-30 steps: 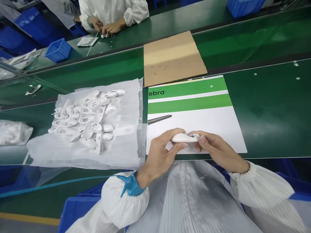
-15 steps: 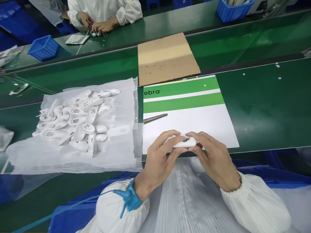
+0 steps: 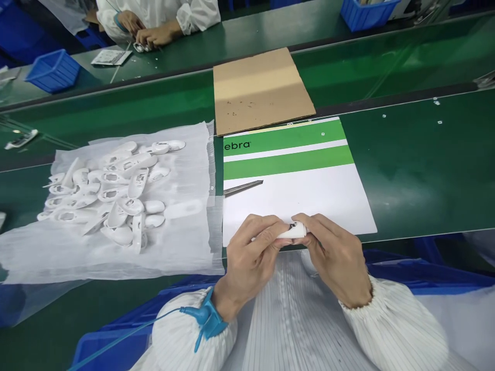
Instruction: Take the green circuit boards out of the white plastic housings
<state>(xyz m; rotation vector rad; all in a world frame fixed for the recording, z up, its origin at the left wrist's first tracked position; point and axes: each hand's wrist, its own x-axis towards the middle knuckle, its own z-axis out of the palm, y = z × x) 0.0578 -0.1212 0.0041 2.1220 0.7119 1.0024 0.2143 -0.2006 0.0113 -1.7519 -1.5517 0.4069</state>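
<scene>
Between my two hands is a white plastic shell [image 3: 296,231] with a dark opening on its upper side. My left hand [image 3: 253,252] pinches its left end, thumb below and fingers above. At its right end, my right hand [image 3: 334,252] grips it between thumb and fingertips. The fingers hide much of the piece. Both hands are over the front edge of a white and green printed sheet [image 3: 309,193]. Dark tweezers [image 3: 243,188] lie on that sheet, beyond my left hand. A blue wrist strap [image 3: 211,317] with a cord is on my left wrist.
Many white plastic shells [image 3: 116,193] lie heaped on white foam wrap [image 3: 185,247] at the left. Brown cardboard [image 3: 263,93] lies behind the sheet. Across the bench, a co-worker's hands [image 3: 154,35] handle small parts near a blue basket [image 3: 54,71]. Tiny white bits [image 3: 440,122] dot the green bench.
My fingers have shifted on the white plastic shell, covering more of it, and its visible right end has turned slightly. The whole view has drifted a little, moving the bench items leftward.
</scene>
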